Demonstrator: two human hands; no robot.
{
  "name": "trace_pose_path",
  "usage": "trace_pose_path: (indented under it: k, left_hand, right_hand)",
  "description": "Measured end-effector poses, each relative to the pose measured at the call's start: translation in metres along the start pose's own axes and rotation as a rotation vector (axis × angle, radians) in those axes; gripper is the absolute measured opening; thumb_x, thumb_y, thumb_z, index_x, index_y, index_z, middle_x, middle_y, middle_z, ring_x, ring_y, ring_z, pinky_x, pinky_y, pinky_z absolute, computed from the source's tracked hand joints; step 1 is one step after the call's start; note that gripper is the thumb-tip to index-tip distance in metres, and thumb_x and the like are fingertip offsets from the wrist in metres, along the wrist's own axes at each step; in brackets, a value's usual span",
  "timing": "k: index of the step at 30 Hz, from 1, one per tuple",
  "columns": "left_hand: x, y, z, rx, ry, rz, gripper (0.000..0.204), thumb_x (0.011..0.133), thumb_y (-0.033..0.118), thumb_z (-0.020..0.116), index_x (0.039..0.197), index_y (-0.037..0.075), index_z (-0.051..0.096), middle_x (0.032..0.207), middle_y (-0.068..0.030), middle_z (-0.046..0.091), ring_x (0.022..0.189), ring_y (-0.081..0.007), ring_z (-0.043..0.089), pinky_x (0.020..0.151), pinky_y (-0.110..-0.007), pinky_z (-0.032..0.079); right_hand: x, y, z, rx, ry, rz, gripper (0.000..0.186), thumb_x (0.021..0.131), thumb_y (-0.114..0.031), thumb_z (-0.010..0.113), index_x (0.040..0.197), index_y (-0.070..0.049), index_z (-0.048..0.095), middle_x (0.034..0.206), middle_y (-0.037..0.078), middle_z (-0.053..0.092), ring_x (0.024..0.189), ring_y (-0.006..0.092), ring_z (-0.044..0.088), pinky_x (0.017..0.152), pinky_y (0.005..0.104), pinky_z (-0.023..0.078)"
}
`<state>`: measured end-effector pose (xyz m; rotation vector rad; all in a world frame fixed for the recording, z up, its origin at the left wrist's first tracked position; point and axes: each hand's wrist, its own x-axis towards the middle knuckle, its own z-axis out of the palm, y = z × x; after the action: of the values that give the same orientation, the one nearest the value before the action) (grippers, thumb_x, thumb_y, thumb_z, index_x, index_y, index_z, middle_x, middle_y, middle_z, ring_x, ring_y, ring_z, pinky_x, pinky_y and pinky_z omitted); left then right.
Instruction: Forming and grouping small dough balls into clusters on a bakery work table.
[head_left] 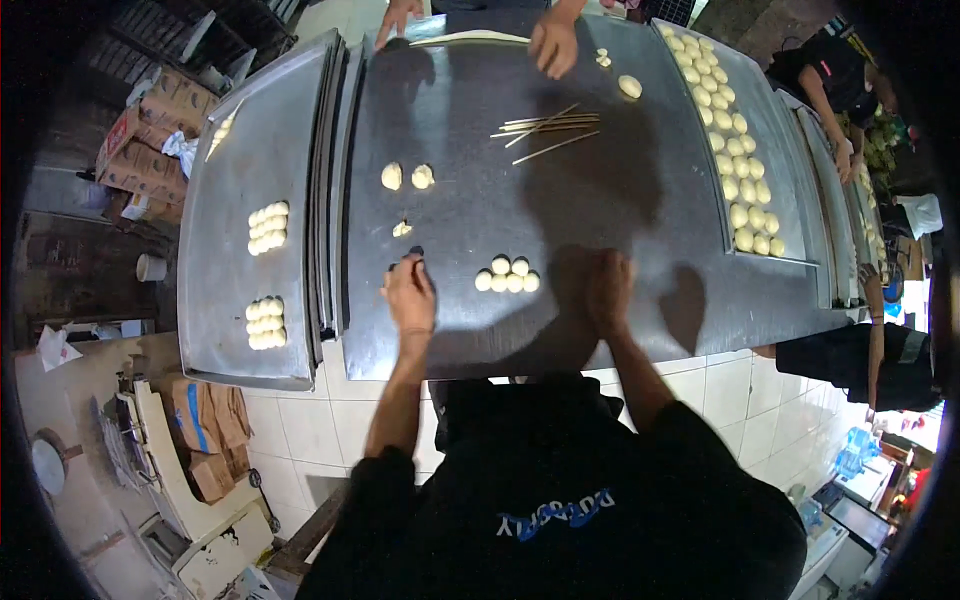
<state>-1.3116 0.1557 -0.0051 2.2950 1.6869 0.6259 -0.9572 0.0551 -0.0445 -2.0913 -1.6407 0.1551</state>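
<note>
My left hand (409,294) is on the dark metal worktable (460,220), its fingers curled and closed; anything under them is hidden. A small scrap of dough (402,229) lies just beyond it. On the right, my right hand (609,292) rests cupped on the table in shadow, fingers bent together, and what it covers cannot be made out. Between my hands sits a tight cluster of small round dough balls (507,277) in two rows. Farther off, two larger dough pieces (407,177) lie on the left side of the table.
Thin sticks (548,128) lie mid-table. Opposite, another person's hands (553,45) touch a long dough strip (470,37). A left tray (215,300) bears grouped dough balls; a right tray (790,190) bears several rows. Other people stand at the right.
</note>
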Motion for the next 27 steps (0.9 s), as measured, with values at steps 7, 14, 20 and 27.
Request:
trace_pose_path:
  k: [7,14,20,27]
  left_hand:
    - [0.029,0.007,-0.002,-0.202,0.040,0.350,0.016,0.080,0.004,0.054,0.094,0.003,0.063,0.084,-0.0157,0.062,0.083,-0.0352,0.057,0.078,-0.048,0.042]
    - [0.038,-0.003,0.001,-0.138,-0.075,0.208,0.013,0.083,0.007,0.056,0.094,0.005,0.063,0.086,-0.0166,0.063,0.085,-0.0345,0.056,0.076,-0.047,0.041]
    - [0.016,0.004,-0.006,-0.083,0.195,0.257,0.012,0.085,0.008,0.059,0.096,0.004,0.062,0.093,-0.0166,0.061,0.086,-0.0327,0.056,0.080,-0.044,0.042]
    - [0.046,0.003,-0.026,-0.472,-0.045,0.093,0.030,0.084,0.011,0.066,0.112,0.005,0.058,0.093,-0.0145,0.058,0.090,-0.0320,0.055,0.081,-0.039,0.045]
  right_hand:
    - [0.012,-0.003,-0.023,0.070,-0.141,-0.145,0.028,0.087,-0.022,0.054,0.106,-0.001,0.055,0.104,0.019,0.058,0.096,0.0320,0.056,0.086,0.0436,0.044]
    - [0.018,0.008,0.012,0.014,-0.052,-0.263,0.022,0.086,-0.018,0.054,0.103,-0.003,0.055,0.104,0.020,0.056,0.096,0.0373,0.053,0.082,0.0487,0.041]
    - [0.005,-0.033,-0.020,-0.054,-0.120,0.053,0.023,0.085,-0.012,0.055,0.105,-0.002,0.052,0.100,0.021,0.055,0.095,0.0374,0.053,0.086,0.0491,0.042]
    - [0.051,-0.026,-0.054,0.763,-0.104,0.295,0.030,0.084,-0.014,0.060,0.109,0.001,0.053,0.100,0.019,0.058,0.102,0.0354,0.053,0.094,0.0489,0.038]
